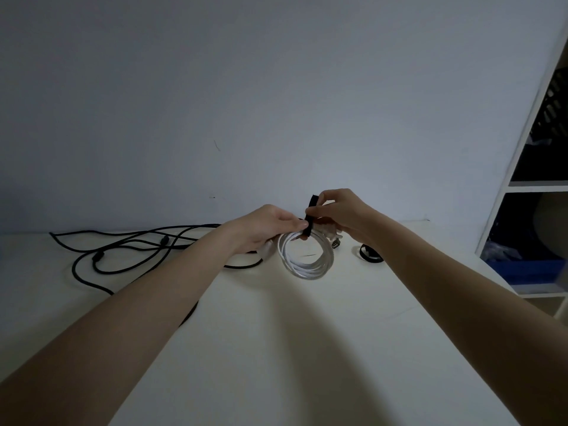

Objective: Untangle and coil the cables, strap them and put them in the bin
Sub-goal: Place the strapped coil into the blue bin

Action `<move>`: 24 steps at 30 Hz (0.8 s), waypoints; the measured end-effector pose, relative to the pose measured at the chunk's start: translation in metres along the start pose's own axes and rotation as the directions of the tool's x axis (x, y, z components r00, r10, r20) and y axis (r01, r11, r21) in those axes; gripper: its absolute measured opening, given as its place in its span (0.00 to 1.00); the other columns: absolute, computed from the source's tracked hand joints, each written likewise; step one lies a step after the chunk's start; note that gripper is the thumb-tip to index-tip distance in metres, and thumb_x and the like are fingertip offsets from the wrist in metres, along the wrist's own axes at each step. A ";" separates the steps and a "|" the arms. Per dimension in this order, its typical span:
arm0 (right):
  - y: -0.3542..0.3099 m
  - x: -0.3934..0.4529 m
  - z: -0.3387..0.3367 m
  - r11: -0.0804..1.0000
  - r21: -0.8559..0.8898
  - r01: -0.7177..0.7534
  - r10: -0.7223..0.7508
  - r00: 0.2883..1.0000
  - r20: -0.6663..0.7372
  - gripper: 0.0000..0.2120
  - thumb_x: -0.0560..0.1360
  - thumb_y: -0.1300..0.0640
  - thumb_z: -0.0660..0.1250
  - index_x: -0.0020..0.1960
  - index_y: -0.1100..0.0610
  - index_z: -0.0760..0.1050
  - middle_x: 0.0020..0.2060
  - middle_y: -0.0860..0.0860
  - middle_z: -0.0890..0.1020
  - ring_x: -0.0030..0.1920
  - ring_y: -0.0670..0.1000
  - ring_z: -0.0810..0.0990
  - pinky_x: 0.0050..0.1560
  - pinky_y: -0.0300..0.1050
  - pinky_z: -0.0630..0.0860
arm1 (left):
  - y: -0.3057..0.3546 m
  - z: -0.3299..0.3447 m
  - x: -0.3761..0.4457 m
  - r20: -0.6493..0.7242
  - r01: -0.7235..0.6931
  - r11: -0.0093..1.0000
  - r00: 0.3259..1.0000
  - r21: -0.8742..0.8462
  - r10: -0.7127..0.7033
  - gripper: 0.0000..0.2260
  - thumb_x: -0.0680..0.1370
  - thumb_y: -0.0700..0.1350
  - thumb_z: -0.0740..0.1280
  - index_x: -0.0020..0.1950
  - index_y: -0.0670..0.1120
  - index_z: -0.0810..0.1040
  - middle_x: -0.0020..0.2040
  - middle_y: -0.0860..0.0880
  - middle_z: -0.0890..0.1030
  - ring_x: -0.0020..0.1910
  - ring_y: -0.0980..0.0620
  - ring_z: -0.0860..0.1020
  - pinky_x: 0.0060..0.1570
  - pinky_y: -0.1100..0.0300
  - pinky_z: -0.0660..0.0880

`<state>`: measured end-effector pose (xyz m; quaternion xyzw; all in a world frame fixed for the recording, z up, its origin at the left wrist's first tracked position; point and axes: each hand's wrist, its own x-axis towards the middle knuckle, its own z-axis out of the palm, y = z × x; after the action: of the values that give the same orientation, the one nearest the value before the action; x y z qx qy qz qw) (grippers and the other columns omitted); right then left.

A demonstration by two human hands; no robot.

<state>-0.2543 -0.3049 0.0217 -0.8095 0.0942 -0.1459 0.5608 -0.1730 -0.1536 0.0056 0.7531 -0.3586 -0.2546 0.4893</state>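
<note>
From the head camera, we hold the coiled white cable (305, 256) on edge above the table (307, 348), our left hand (264, 227) gripping its upper rim and our right hand (341, 213) pinching the black strap (309, 216). The strap's long axis runs near-upright across the coil's top, between both hands' fingertips. The loose black cable (123, 250) sprawls left; the blue bin (522, 270) sits well right, nearer our right hand.

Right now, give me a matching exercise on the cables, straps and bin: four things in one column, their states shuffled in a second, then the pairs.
Things:
1. white coiled cable
2. long black cable
3. black strap strip
4. blue plastic bin

States:
A. sprawled loose on the white table
B. on the lowest shelf at right
C. coiled, held at its top
D. pinched by both hands' fingers

Pairs: 1-C, 2-A, 3-D, 4-B
</note>
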 end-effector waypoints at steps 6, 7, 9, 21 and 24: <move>0.002 -0.003 0.000 0.991 0.133 -0.030 0.027 0.999 0.026 0.13 0.74 0.67 0.68 0.33 0.61 0.68 0.24 0.53 0.75 0.19 0.45 0.71 0.21 0.35 0.66 | 0.005 0.000 -0.001 -0.077 -0.044 0.999 0.996 0.009 0.045 0.03 0.76 0.41 0.69 0.46 0.42 0.82 0.38 0.51 0.84 0.36 0.60 0.80 0.40 0.71 0.75; 0.002 -0.004 0.000 0.989 0.144 -0.036 0.032 0.999 0.033 0.14 0.74 0.67 0.68 0.33 0.61 0.67 0.23 0.53 0.74 0.18 0.44 0.70 0.21 0.35 0.66 | 0.005 -0.001 -0.001 -0.078 -0.058 0.998 0.995 0.007 0.059 0.03 0.75 0.41 0.69 0.46 0.43 0.82 0.37 0.52 0.84 0.35 0.60 0.80 0.38 0.71 0.74; 0.001 -0.004 -0.001 0.988 0.146 -0.046 0.042 0.999 0.033 0.14 0.74 0.68 0.68 0.33 0.60 0.67 0.24 0.53 0.73 0.18 0.44 0.69 0.21 0.35 0.66 | 0.007 -0.001 -0.004 -0.075 -0.076 0.997 0.994 -0.004 0.076 0.03 0.76 0.40 0.69 0.47 0.42 0.82 0.36 0.53 0.83 0.34 0.61 0.80 0.37 0.72 0.74; -0.001 0.000 -0.001 0.968 0.170 -0.184 0.179 0.983 0.044 0.15 0.76 0.66 0.66 0.33 0.60 0.67 0.29 0.54 0.72 0.18 0.42 0.72 0.21 0.32 0.69 | 0.012 0.005 -0.008 -0.062 -0.096 0.985 0.992 0.141 0.106 0.06 0.79 0.46 0.64 0.46 0.45 0.78 0.37 0.51 0.77 0.35 0.58 0.73 0.40 0.65 0.68; -0.001 0.003 0.001 0.968 0.191 -0.165 0.166 0.986 0.006 0.15 0.75 0.67 0.66 0.32 0.60 0.67 0.28 0.54 0.71 0.20 0.43 0.72 0.21 0.32 0.69 | 0.013 0.006 -0.005 -0.093 -0.100 0.988 0.989 0.117 0.111 0.04 0.79 0.43 0.64 0.48 0.44 0.77 0.38 0.53 0.77 0.33 0.65 0.75 0.37 0.75 0.70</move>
<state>-0.2513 -0.3046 0.0225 -0.7407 0.1498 -0.1109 0.6454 -0.1840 -0.1561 0.0156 0.7709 -0.3870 -0.1699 0.4764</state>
